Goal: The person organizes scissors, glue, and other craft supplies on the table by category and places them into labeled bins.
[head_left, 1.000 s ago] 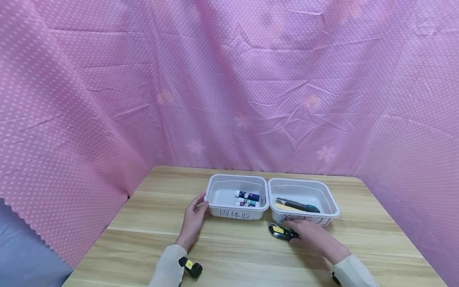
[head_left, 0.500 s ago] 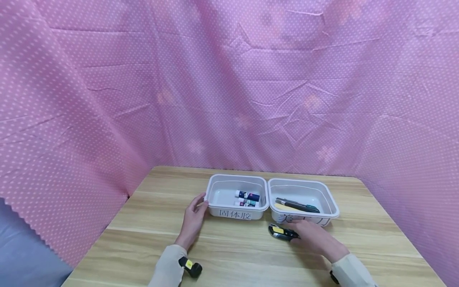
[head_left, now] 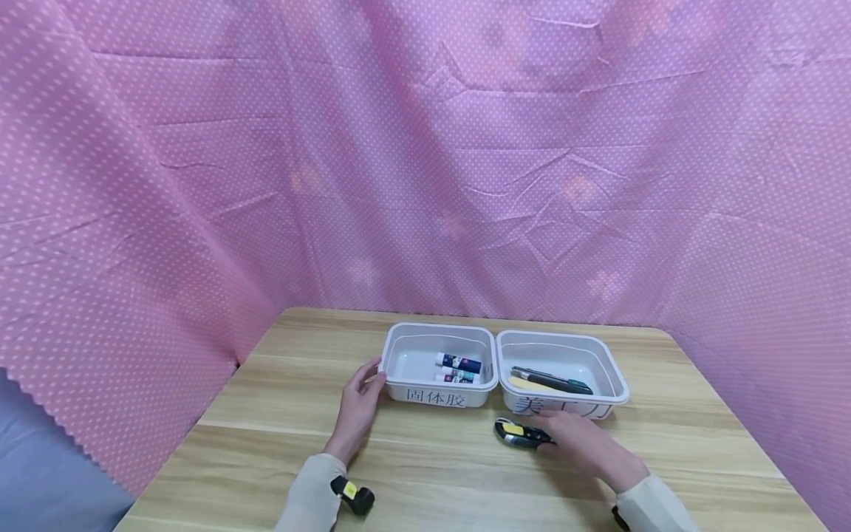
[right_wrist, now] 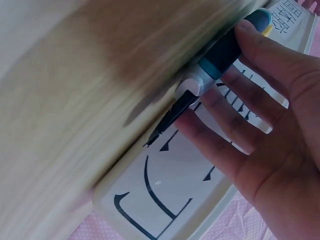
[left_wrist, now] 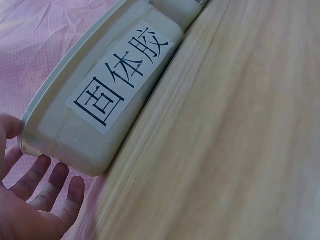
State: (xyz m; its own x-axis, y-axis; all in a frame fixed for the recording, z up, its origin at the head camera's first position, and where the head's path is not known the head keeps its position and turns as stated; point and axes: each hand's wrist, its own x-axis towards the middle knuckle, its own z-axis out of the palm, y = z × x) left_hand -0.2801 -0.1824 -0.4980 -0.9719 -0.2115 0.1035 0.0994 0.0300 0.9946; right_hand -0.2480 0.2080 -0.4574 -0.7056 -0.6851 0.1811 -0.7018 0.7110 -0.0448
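In the head view, my left hand [head_left: 359, 405] rests at the left end of a white plastic bin [head_left: 407, 392] with a Chinese paper label. Its slightly bent fingers [left_wrist: 48, 187] touch the corner below the rim. My right hand [head_left: 577, 441] pinches a black utility knife [head_left: 521, 434] with a yellow patch, low in front of the second white bin [head_left: 618, 397]. Seen from the right wrist, the thumb lies on the knife's dark body [right_wrist: 222, 55], fingers on its other side. Glue sticks [head_left: 459, 363] lie in the left bin, cutters [head_left: 552, 380] in the right.
Both bins stand side by side towards the back of the wooden table [head_left: 425, 473]. A pink dotted curtain [head_left: 425, 162] hangs behind and around the table. A black wrist device [head_left: 355, 496] is strapped on the left sleeve.
My right hand, holding the utility knife, has shifted slightly, and the knife's far end sits a little further left. The left hand and both bins have stayed in place.
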